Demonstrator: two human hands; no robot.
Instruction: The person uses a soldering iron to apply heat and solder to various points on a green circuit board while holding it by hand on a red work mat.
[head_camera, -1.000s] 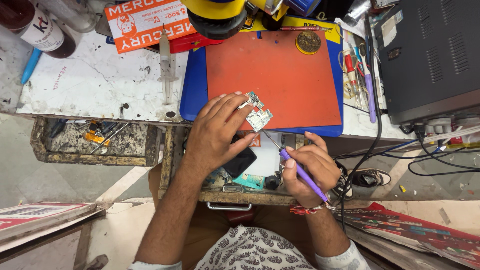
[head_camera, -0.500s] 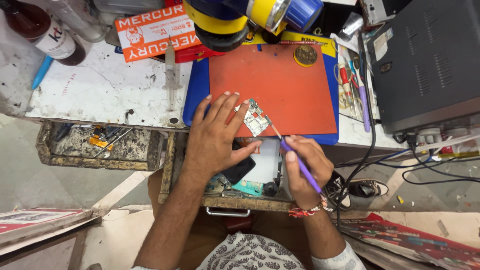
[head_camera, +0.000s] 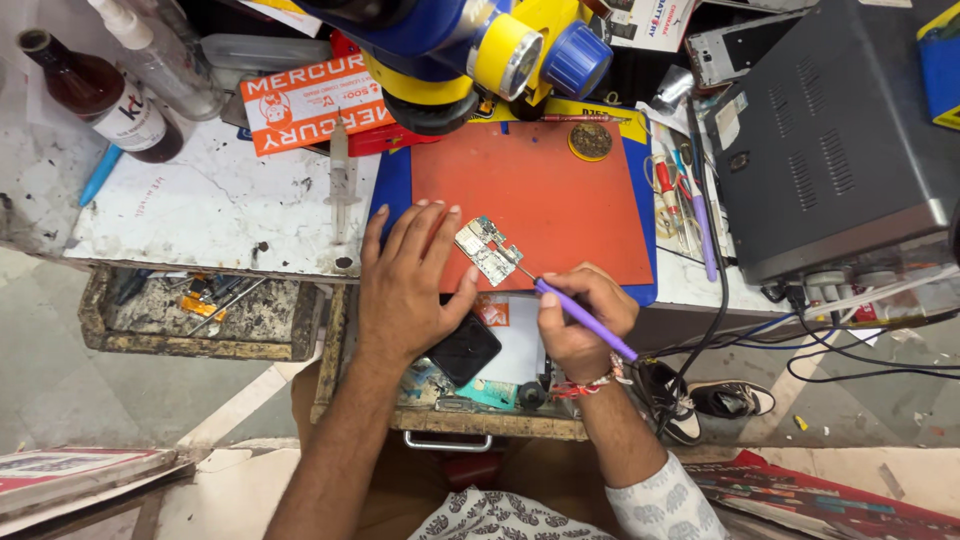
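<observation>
A small, silvery-green circuit board (head_camera: 488, 250), studded with tiny components, lies on a smooth orange rubber mat (head_camera: 560, 200) atop the scuffed white counter (head_camera: 200, 210). The left hand (head_camera: 405, 290) rests flat, fingers spread, its fingertips steadying the board's edge. The right hand (head_camera: 580, 320) is curled around a slim purple-handled soldering iron (head_camera: 580, 318), gripped like a pen, metal tip touching the board.

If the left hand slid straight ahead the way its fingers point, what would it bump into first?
Probably nothing close: the left hand points up across the bare orange mat. Farther on stands the blue-and-yellow microscope, though it may hang above that path.
</observation>
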